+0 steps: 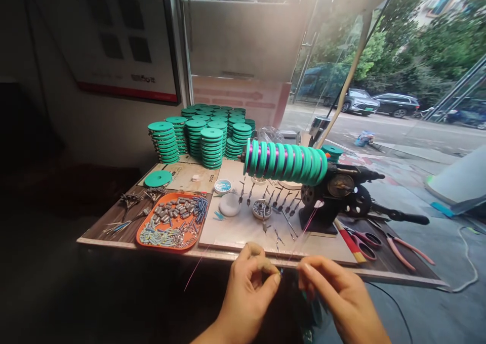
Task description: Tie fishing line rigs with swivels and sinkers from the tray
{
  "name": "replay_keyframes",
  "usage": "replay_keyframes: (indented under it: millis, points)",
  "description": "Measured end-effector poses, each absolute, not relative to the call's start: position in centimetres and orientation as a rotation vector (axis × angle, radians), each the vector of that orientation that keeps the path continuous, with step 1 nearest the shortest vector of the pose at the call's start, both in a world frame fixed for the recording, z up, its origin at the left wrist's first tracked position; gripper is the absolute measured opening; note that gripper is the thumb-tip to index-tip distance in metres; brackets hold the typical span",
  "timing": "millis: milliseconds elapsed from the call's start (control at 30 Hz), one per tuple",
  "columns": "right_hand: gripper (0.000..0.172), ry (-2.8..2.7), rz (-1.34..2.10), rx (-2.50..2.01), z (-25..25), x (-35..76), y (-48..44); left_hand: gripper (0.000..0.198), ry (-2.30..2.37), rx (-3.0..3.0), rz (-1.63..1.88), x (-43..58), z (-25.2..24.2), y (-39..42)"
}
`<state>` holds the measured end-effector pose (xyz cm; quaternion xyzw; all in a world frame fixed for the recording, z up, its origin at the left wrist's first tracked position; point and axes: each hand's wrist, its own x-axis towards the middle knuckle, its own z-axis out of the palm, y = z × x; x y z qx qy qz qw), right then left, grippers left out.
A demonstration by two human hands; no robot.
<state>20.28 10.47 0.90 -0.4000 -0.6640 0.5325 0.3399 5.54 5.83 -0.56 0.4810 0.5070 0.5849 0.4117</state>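
At the table's front edge, my left hand pinches a tiny dark piece between thumb and forefinger, with thin pink line near it. Just to the right, my right hand has its fingertips pressed together; whatever they hold is too small to make out. Beyond both hands, green spools wound with purple and pink line sit in a row on a black hand-cranked winder. Small metal pieces hang below the spools. A loose pink strand trails left of my left hand.
An orange tray of weights, tubes and small metal parts lies left. Stacked green spools stand behind. Small bowls rest on the pale board. Scissors and pink-handled pliers lie right.
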Motion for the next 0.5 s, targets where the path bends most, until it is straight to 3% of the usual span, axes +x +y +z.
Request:
replay_keyframes:
  millis: [200, 500]
  points:
    - [0.027, -1.616, 1.794, -0.956, -0.5, 19.2, 12.5, 0.015, 1.18, 1.129, 1.458, 5.6, -0.9, 6.2]
    - [0.022, -1.583, 1.535, -1.015, -1.3, 19.3, 11.4, 0.022, 1.142, 1.01, 1.417, 5.5, -1.2, 6.5]
